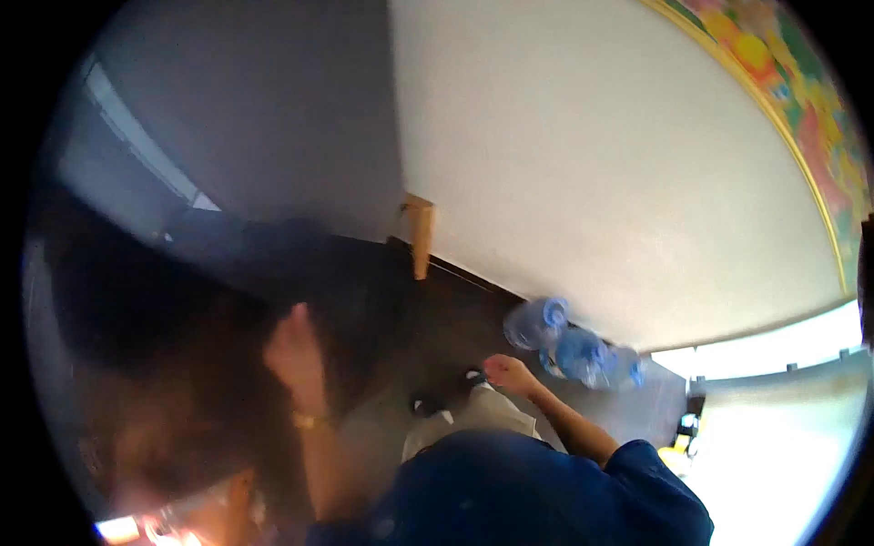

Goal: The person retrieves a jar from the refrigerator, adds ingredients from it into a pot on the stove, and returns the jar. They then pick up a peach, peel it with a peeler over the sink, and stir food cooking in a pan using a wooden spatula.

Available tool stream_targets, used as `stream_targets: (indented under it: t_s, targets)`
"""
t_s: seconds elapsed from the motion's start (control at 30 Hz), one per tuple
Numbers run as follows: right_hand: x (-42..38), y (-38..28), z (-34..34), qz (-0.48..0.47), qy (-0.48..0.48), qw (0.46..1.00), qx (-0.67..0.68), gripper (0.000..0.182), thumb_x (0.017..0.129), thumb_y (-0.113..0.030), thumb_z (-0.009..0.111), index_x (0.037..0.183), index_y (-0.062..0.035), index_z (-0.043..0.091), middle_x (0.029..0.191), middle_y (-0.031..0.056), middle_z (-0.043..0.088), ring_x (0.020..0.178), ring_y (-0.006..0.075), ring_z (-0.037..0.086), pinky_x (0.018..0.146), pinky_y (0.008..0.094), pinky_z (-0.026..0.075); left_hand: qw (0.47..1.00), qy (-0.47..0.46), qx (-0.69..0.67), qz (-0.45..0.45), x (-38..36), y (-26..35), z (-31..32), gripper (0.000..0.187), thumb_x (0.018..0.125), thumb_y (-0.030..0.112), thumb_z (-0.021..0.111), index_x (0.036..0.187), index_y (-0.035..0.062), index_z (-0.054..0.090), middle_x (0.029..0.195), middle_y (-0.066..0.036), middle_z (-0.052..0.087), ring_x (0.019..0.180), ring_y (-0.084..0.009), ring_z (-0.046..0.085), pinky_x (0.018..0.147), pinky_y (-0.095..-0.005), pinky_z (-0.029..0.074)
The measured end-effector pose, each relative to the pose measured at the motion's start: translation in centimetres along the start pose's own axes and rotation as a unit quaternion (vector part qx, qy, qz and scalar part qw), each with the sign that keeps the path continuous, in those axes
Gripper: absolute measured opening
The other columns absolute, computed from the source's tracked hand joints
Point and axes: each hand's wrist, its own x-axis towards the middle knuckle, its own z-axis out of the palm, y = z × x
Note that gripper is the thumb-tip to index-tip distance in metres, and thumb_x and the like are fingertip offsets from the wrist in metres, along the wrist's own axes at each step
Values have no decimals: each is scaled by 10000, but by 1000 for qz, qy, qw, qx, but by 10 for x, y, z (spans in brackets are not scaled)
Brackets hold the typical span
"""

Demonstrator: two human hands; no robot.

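Right hand [506, 372], low centre of the frame: fingers curled loosely together, nothing visibly held; whether it is fully closed cannot be told through the blur. Bare forearm runs down-right from it into a dark blue sleeve [637, 469]. Just right of and above the hand, a row of blue water jugs [572, 346] lying on the dark floor [455, 314] against the base of the white wall [592, 155]; the hand is near the closest jug, apart from it.

Left hand [293, 350], left of centre: raised, back toward the camera, fingers hidden in dark hair; their state cannot be told. Gold bracelet [309, 419] at the wrist.

Below the right hand, light trousers [473, 419] and dark shoes [426, 403] on the floor.

Wooden leg [420, 237] upright at the wall base, centre. Colourful painted border [801, 100] curving along the upper right. Bright window glare at lower right. Whole view motion-blurred.
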Motion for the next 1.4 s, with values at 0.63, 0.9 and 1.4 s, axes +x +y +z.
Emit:
stream_targets:
  t_s: [0.63,0.9,1.4]
  targets:
    - [-373,333,-63,207,420,883,-42,399,910,-294,656,1188,-17,724,1082,203,752,1027,332,729,841,415,596,931,-239,-267,-71,-76,15,82,418,989,307,676,1308,46,607,1209,-87,687,1110,-215,652,906,-372,522]
    - [-525,430,-115,235,576,751,221,313,940,-226,656,1173,-24,709,955,126,742,775,200,722,658,344,588,665,-697,-215,-160,-519,262,172,434,1006,223,657,1402,80,548,1213,-41,642,997,-180,667,854,-325,540]
    - [-575,510,-7,253,619,452,591,213,922,-212,691,1026,-26,703,742,102,656,592,199,661,472,354,530,423,-871,166,185,-733,401,376,304,991,209,669,1267,91,622,1004,-12,682,767,-127,679,639,-274,542]
